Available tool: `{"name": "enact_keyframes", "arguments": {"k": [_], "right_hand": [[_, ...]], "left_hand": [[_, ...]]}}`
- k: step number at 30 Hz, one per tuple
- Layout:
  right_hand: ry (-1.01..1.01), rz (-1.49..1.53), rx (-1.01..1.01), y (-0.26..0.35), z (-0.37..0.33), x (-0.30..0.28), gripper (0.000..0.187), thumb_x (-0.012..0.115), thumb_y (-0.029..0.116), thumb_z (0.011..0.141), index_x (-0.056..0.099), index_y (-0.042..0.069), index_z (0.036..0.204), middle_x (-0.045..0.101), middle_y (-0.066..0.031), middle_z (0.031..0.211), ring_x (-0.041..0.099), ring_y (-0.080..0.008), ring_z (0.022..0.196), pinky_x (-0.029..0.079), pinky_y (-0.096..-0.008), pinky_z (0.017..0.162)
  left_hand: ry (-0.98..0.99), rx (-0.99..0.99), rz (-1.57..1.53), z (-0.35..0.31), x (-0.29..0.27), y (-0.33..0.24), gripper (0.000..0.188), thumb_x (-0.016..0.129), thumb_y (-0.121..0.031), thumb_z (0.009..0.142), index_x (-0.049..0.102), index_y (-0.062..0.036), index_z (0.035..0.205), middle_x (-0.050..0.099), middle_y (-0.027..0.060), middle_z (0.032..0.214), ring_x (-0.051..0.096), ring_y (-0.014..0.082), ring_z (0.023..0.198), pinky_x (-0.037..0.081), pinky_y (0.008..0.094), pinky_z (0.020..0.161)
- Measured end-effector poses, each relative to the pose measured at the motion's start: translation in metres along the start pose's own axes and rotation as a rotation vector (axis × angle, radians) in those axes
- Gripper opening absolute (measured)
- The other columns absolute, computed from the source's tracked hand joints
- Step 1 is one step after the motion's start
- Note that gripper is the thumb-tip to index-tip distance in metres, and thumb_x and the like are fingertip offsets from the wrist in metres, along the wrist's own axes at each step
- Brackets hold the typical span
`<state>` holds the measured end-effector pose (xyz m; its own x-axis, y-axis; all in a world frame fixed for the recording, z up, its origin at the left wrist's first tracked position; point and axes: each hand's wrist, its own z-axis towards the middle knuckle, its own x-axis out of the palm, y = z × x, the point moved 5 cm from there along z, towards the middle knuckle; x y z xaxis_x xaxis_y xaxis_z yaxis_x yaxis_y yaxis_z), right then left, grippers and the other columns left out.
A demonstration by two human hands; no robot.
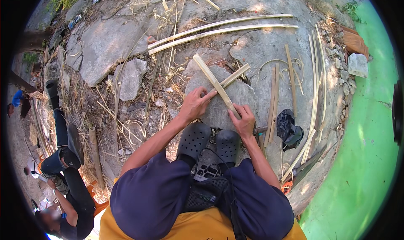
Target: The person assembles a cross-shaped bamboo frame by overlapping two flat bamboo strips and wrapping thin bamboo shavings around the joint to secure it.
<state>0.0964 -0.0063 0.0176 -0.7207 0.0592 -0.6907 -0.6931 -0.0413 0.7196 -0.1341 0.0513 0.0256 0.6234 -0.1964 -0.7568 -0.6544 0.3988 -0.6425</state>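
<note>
Two short pale bamboo strips cross each other in an X above a flat stone slab [235, 99]. The upper bamboo strip [208, 73] runs from far left toward my right hand [244, 121], whose thumb and fingers pinch its near end. Beneath it slants the other bamboo strip [237, 75], its far end pointing right. My left hand [197, 104] is closed around the near-left end of this lower strip, and its index finger reaches toward the crossing. The fingers partly hide that end. Below the hands are my dark clogs [227, 145].
Two long pale strips [223, 31] lie beyond the slab. More strips [313, 88] and a black plastic bag [289, 129] are on the right, before green water [366, 156]. Curled shavings [158, 4] are scattered far left. Another person [69, 189] sits at left, near a pole [96, 158].
</note>
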Motion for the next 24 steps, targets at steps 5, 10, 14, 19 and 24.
{"name": "enact_keyframes", "arguments": {"k": [5,10,14,19,24], "right_hand": [[0.006,0.014,0.008,-0.0006,-0.0003,0.0,0.031,0.087,0.015,0.083,0.077,0.007,0.111,0.068,-0.0087,0.093,0.069,-0.0279,0.083,0.055,-0.0398,0.072],[0.002,0.016,0.002,0.0001,-0.0001,-0.0003,0.03,0.087,0.015,0.083,0.077,0.006,0.11,0.068,-0.0082,0.093,0.069,-0.0266,0.081,0.056,-0.0388,0.071],[0.006,0.029,0.011,-0.0002,-0.0005,0.0001,0.03,0.087,0.014,0.083,0.077,0.007,0.11,0.068,-0.0083,0.093,0.07,-0.0262,0.081,0.056,-0.0385,0.072],[-0.001,0.025,0.006,-0.0002,-0.0003,-0.0001,0.031,0.087,0.014,0.083,0.077,0.006,0.11,0.068,-0.0082,0.092,0.069,-0.026,0.081,0.056,-0.0384,0.071],[0.002,0.02,0.0,0.0005,-0.0005,-0.0001,0.03,0.086,0.014,0.083,0.077,0.006,0.11,0.068,-0.0083,0.092,0.069,-0.0261,0.081,0.055,-0.0385,0.071]], "left_hand": [[0.008,0.0,0.002,-0.0002,0.0019,0.0014,0.05,0.075,-0.004,0.087,0.071,-0.0181,0.135,0.065,0.0113,0.108,0.066,0.0293,0.093,0.055,0.0426,0.08],[-0.001,0.006,0.004,0.0002,0.0029,0.0021,0.049,0.075,-0.006,0.088,0.071,-0.0182,0.135,0.065,0.0109,0.107,0.066,0.029,0.092,0.054,0.0422,0.079],[0.009,-0.004,0.018,-0.0007,0.0039,0.0009,0.048,0.075,-0.007,0.088,0.071,-0.0182,0.135,0.064,0.0108,0.105,0.065,0.0291,0.091,0.054,0.0421,0.078],[-0.002,-0.004,-0.009,0.0004,0.0038,0.003,0.048,0.075,-0.005,0.085,0.072,-0.0167,0.132,0.064,0.0101,0.103,0.066,0.0304,0.094,0.055,0.0426,0.078],[0.001,-0.007,-0.02,-0.0004,0.0047,0.0048,0.048,0.075,-0.006,0.085,0.072,-0.0169,0.132,0.064,0.0103,0.103,0.066,0.0303,0.094,0.055,0.0428,0.079]]}}
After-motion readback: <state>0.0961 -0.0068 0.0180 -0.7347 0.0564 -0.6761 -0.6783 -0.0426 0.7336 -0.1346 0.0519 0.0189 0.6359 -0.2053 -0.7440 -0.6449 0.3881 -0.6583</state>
